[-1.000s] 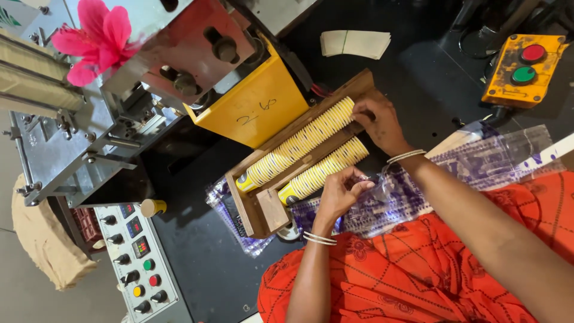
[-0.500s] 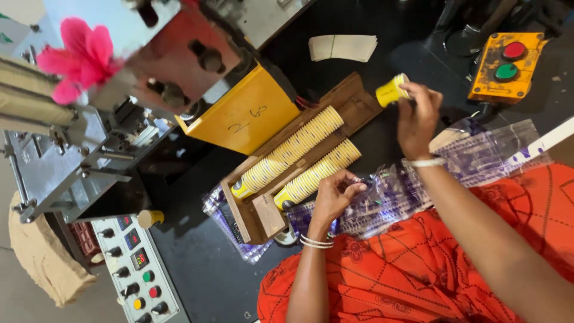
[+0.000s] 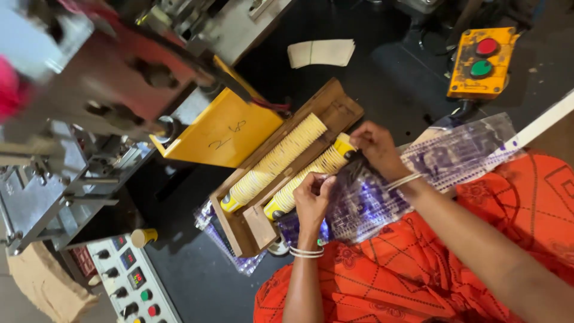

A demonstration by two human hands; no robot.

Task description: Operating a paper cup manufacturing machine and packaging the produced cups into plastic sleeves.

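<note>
A wooden tray (image 3: 335,98) holds two long rows of nested yellow paper cups. The far row (image 3: 275,161) lies untouched. My right hand (image 3: 373,146) grips the upper end of the near row (image 3: 302,185), where a few cups meet the stack. My left hand (image 3: 312,197) is curled at the middle of that row and pinches the edge of a clear plastic sleeve with purple print (image 3: 365,206). The sleeve lies across my orange-clad lap, with its mouth up against the near row's end.
A yellow chute (image 3: 224,134) and a grey-and-red machine (image 3: 107,90) stand to the left. A control panel with coloured buttons (image 3: 134,281) is at the lower left. A yellow box with red and green buttons (image 3: 481,63) and a cut paper blank (image 3: 321,52) lie at the top.
My right hand, which held a short stack of cups up above the tray, has come down and set it on the near row's end. My left hand stayed put.
</note>
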